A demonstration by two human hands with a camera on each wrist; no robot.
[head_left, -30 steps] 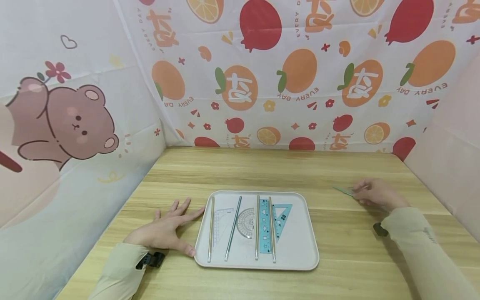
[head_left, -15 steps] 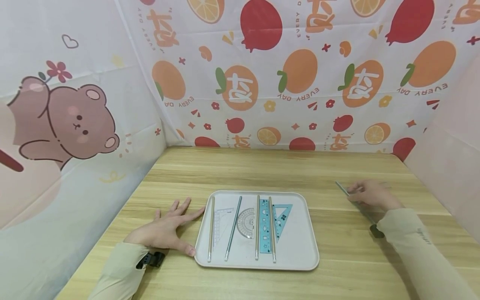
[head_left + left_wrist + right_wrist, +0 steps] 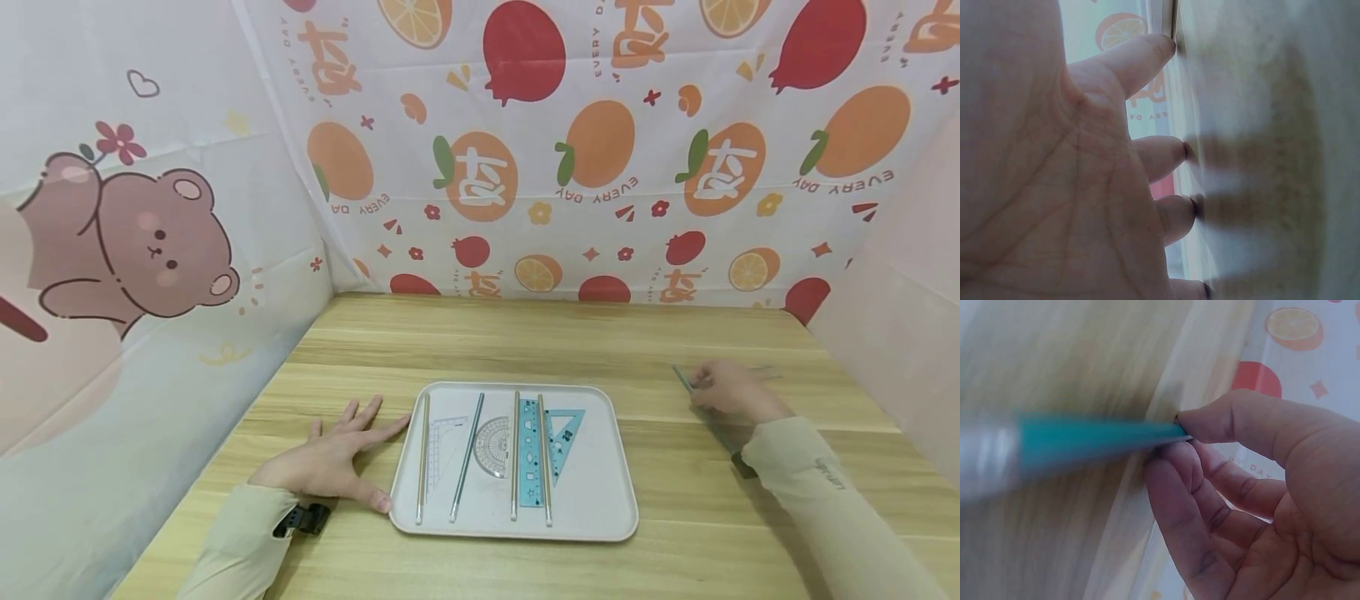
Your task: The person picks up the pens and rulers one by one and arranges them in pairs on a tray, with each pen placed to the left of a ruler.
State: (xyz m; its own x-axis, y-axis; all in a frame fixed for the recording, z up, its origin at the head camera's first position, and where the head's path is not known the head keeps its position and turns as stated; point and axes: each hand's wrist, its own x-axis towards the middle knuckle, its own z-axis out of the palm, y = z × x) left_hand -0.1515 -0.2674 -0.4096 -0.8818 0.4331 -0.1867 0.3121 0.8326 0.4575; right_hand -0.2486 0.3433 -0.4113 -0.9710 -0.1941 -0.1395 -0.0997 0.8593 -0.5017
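My right hand (image 3: 731, 390) pinches a teal pencil (image 3: 1085, 437) between thumb and fingertips, above the table right of the tray; in the right wrist view its silvery end points at the camera. My left hand (image 3: 330, 458) spreads its fingers on the table, thumb and forefinger at the left rim of the white tray (image 3: 600, 500). Lying in the tray are a second teal pencil (image 3: 467, 458), gold pencils (image 3: 422, 467), a clear protractor (image 3: 491, 447), a clear set square (image 3: 438, 442), a blue ruler (image 3: 529, 475) and a blue set square (image 3: 576, 421).
A thin clear piece (image 3: 768, 371), too faint to identify, shows just beyond the right hand. The wooden table (image 3: 525, 342) ends at a fruit-printed cloth (image 3: 540, 167) behind. Another cloth, with a bear print (image 3: 161, 242), hangs on the left.
My right hand has moved slightly left with the teal pencil, which has turned to show more of its length. The left hand and tray have stayed put.
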